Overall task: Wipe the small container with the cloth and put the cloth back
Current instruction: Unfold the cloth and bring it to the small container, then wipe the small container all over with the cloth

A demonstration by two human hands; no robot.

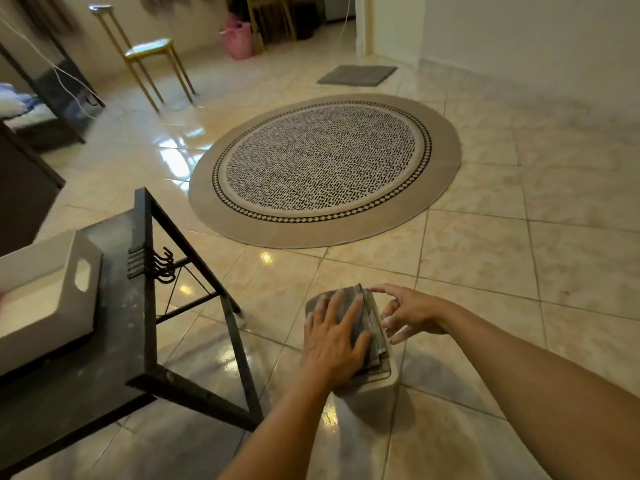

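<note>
A small white container (pixel 372 393) is in front of me above the tiled floor, its base hidden. Folded grey cloths (pixel 367 317) fill its top. My left hand (pixel 332 341) lies flat on the cloths, fingers spread, pressing down on them. My right hand (pixel 408 311) hovers at the container's right side, fingers apart, with the index fingertip touching the far edge of the cloths. It holds nothing.
A dark metal-framed table (pixel 138 341) with hooks on its side stands at my left, carrying a white tray (pixel 52 289) with a handle cut-out. A round patterned rug (pixel 325 168) lies ahead. A gold stool (pixel 152 64), pink bag (pixel 240 38) and grey mat (pixel 356 75) are farther off.
</note>
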